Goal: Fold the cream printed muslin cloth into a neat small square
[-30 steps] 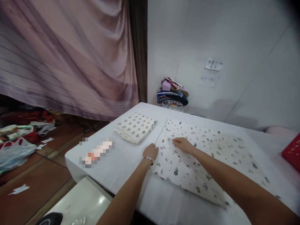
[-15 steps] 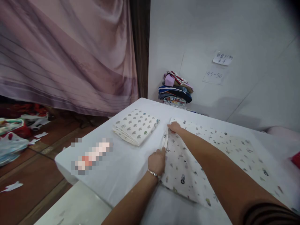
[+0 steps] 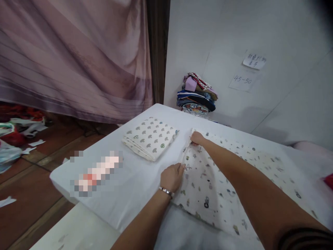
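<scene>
Pale wall (image 3: 221, 31) and draped pink curtain (image 3: 91, 62) stand behind a white-covered worktop (image 3: 125, 198).
Patterned cloth (image 3: 215, 205) lies spread on the worktop's right side, a smaller folded cloth (image 3: 151, 139) apart to its left; left hand (image 3: 171, 177) and right hand (image 3: 198, 138) each have a pinching grip on the patterned cloth's left edge, the right near its far corner; a bracelet (image 3: 166, 191) circles the left wrist.

Wall (image 3: 208, 31), beyond far edge of tabletop (image 3: 135, 189) | lower paper (image 3: 241, 82): handwritten "45-50", legible | upper paper (image 3: 255, 61), just above it: two rows of handwritten characters, apparently Chinese, too blurred to read surely.
</scene>
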Demonstrator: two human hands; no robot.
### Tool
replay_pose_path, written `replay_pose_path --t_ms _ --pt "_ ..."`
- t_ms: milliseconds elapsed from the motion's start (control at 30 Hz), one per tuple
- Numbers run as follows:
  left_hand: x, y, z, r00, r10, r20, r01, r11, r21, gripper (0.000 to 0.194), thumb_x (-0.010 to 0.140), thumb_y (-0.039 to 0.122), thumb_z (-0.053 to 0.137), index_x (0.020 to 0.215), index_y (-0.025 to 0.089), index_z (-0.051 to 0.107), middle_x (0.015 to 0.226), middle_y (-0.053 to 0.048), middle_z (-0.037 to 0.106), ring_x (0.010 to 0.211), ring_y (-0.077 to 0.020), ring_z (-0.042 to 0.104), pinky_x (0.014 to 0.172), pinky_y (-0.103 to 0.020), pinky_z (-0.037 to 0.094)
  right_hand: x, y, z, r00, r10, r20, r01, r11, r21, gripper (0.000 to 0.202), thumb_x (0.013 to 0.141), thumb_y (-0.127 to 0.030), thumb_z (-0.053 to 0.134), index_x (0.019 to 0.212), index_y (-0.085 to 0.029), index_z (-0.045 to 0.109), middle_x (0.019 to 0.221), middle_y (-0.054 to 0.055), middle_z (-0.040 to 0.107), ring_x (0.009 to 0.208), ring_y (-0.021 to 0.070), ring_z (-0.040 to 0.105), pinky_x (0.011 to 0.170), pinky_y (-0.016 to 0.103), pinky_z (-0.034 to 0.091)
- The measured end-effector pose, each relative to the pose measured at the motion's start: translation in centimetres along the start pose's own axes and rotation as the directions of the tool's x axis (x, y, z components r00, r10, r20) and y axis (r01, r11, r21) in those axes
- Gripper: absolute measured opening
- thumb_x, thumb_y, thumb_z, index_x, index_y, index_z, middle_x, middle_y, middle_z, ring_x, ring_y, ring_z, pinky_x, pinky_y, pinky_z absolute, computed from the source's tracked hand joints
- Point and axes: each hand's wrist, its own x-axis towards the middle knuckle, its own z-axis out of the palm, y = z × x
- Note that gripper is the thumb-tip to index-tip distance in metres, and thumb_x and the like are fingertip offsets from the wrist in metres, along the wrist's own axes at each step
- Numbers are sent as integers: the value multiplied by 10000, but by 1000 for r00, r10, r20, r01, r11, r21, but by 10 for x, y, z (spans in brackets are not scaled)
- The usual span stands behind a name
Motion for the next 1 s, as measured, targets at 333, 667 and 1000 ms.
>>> replay_pose_path --t_ms 333,667,1000 --pt "49 16 -1 999 -15 -35 17 998 56 403 899 426 314 908 214 656 980 -61 622 872 -179 602 684 -283 426 -13 2 2 998 -27 -53 34 990 135 241 800 -118 521 1040 -130 532 744 39 660 455 70 562 392 137 377" --pt "52 7 15 995 42 -94 -42 999 5 338 904 365 336 867 221 640 945 -34 616 830 -143 592 652 -260 400 4 4 -2 989 -131 68 135 988 -69 364 848 -139 453 1194 -204 545 769 21 673 462 65 556 472 154 420" --pt "67 5 17 997 -12 -76 8 998 -59 324 897 391 345 998 232 608 1003 -41 626 913 -175 590 743 -285 424 4 4 -10 933 -349 87 353 838 -416 244 777 -146 516 978 -195 644 1067 83 637 911 196 587 682 212 404"
